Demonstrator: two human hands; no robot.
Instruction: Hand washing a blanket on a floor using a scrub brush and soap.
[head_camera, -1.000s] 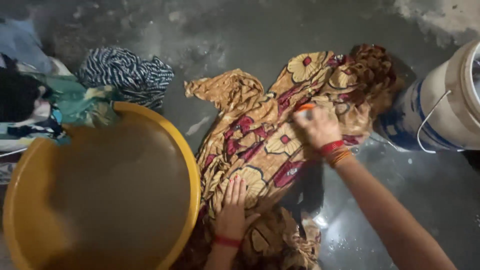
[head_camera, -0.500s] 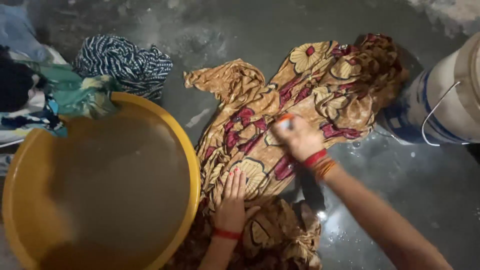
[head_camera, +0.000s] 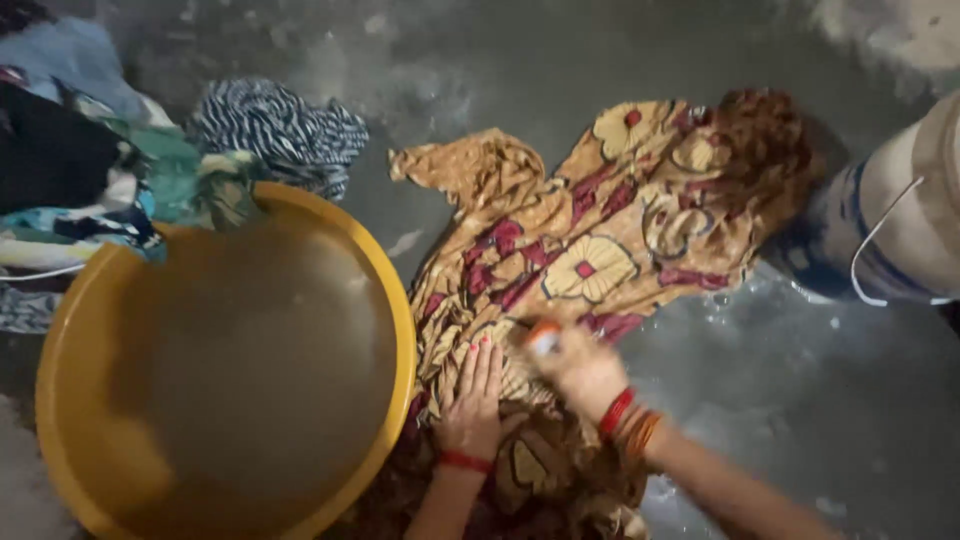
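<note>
Here the left hand (head_camera: 472, 405) lay flat w/ fingers straight and together, pressing the patterned cloth (head_camera: 600, 250) onto the wet floor (head_camera: 820, 400). Right hand (head_camera: 580, 372), blurred, was just beside those fingertips, fingers curled shut on a small brush (head_camera: 543, 338) touching the cloth. Cloth spread beyond both hands' fingertips. Yellow tub (head_camera: 400, 330) of murky water sat just left of the left fingers; clothes pile (head_camera: 120, 190) beyond it.

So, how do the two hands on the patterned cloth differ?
The left hand lies flat and open on the patterned cloth, fingers straight; the right hand is closed around a small object and looks blurred. The left hand wears one red bangle; the right hand wears red and orange ones. Both are on the same wet cloth beside the yellow basin.
</note>
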